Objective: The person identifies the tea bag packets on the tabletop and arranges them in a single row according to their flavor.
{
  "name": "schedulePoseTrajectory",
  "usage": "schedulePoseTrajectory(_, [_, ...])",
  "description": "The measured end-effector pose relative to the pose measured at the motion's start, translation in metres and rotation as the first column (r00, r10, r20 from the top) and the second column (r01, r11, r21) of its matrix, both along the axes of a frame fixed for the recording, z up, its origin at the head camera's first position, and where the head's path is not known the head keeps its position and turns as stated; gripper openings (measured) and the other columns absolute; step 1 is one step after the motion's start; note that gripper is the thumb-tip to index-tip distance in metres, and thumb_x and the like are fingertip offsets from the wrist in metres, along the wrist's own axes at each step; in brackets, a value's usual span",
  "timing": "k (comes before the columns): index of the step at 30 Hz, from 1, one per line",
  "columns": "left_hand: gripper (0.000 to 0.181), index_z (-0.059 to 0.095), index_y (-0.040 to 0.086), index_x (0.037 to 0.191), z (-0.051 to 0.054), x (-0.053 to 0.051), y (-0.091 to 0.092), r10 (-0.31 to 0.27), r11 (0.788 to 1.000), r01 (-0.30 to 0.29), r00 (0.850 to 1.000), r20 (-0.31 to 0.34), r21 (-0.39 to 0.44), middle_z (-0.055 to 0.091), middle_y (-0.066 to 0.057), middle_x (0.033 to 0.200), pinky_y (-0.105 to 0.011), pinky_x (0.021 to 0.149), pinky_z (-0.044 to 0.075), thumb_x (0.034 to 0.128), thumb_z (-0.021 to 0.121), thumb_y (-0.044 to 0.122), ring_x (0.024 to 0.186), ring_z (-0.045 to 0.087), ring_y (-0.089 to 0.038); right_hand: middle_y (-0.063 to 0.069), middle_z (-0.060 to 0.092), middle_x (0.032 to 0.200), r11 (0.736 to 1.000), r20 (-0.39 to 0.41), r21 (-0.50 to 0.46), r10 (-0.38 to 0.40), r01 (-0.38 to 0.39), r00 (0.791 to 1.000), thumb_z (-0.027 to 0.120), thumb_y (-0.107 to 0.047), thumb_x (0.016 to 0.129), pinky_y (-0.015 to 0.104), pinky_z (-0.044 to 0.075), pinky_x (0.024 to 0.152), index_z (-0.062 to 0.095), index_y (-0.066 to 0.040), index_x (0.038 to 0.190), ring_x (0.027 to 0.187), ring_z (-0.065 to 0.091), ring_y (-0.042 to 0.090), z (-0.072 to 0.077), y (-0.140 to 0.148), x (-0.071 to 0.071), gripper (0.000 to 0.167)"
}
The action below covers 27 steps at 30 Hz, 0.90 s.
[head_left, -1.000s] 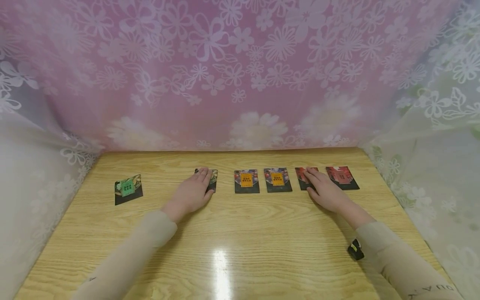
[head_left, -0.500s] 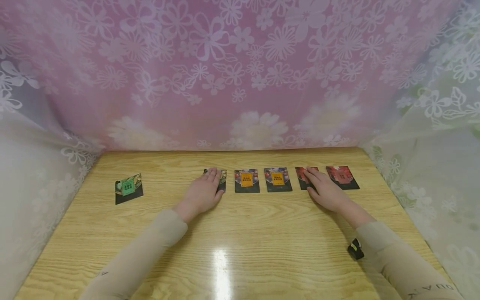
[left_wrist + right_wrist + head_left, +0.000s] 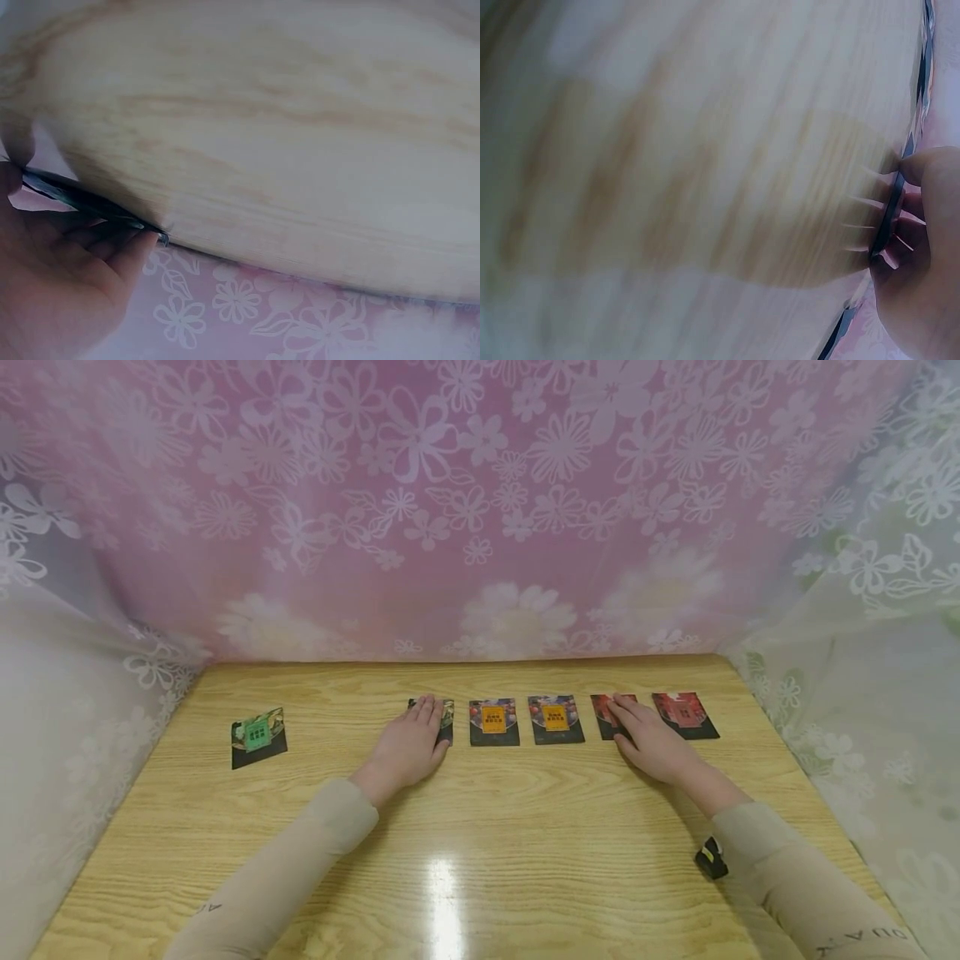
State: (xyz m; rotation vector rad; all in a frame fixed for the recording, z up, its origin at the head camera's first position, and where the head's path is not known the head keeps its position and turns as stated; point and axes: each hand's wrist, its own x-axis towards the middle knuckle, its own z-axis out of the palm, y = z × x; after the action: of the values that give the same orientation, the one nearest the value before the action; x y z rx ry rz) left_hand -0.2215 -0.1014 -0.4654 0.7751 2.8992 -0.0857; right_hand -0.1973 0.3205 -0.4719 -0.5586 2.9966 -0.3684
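My left hand (image 3: 405, 745) rests palm down on a flat packet (image 3: 447, 727) with a green and black front; its fingers cover most of it. In the left wrist view, the packet (image 3: 82, 201) lies under the fingertips and thumb. My right hand (image 3: 658, 745) lies with straight fingers on a red and black packet (image 3: 602, 727), partly hidden beneath them. Between the hands are two packets with orange labels, one nearer the left hand (image 3: 494, 722) and the other (image 3: 556, 719) nearer the right. In the right wrist view, the fingers touch the packet (image 3: 889, 210) along its edge.
Another red packet (image 3: 686, 715) lies just right of my right hand. A second green packet (image 3: 258, 738) sits slightly turned at the far left of the wooden table (image 3: 525, 843). A small black object (image 3: 711, 859) is beside the right sleeve. Floral curtains (image 3: 480, 510) surround the table.
The left hand has slid rightward with the green packet, bringing it closer to the orange-label packet, and since half a second ago has stayed almost still. My right hand has not moved.
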Motion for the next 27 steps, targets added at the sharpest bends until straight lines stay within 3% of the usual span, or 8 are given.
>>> schedulePoseTrajectory(8, [0.073,0.024,-0.004,0.167,-0.001,0.001,-0.002,-0.002,1.000,0.002,1.000,-0.001,0.022,0.025,-0.025,0.174,-0.047,0.134,0.030,0.1148,0.040,0.045,0.163,0.027,-0.038,0.031,0.029,0.170,1.000,0.003,0.006,-0.004,0.004,1.000,0.057,-0.017,0.110,0.070,0.034,0.124,0.034,0.006,0.163,0.154,0.032,0.054,0.001,-0.001,0.001,0.062])
schedulePoseTrajectory(17, [0.072,0.018,-0.003,0.168,0.000,0.000,-0.008,0.013,0.998,-0.013,1.000,-0.008,0.062,0.018,-0.024,0.176,-0.048,0.137,0.022,0.1163,0.033,0.045,0.165,0.019,-0.037,0.031,0.028,0.171,1.000,0.013,-0.007,-0.011,0.011,1.000,0.058,-0.015,0.109,0.070,0.034,0.124,0.034,0.005,0.163,0.154,0.031,0.054,0.002,-0.002,0.002,0.063])
schedulePoseTrajectory(21, [0.072,0.018,-0.003,0.168,0.000,-0.001,-0.027,0.031,0.994,-0.025,0.998,-0.055,0.110,0.018,-0.023,0.176,-0.049,0.137,0.021,0.1156,0.037,0.042,0.165,0.019,-0.038,0.031,0.028,0.170,1.000,0.007,-0.007,-0.008,0.008,1.000,0.059,-0.015,0.109,0.071,0.034,0.123,0.034,0.005,0.163,0.154,0.032,0.054,0.002,-0.002,0.002,0.063])
schedulePoseTrajectory(27, [0.072,0.023,-0.005,0.167,-0.005,-0.004,-0.076,0.058,0.984,-0.033,0.989,-0.139,0.174,0.024,-0.027,0.174,-0.055,0.135,0.024,0.1130,0.046,0.037,0.163,0.024,-0.043,0.031,0.028,0.170,1.000,0.005,0.000,-0.006,0.006,1.000,0.058,-0.016,0.109,0.070,0.035,0.123,0.034,0.006,0.163,0.154,0.032,0.054,0.002,-0.001,0.001,0.062])
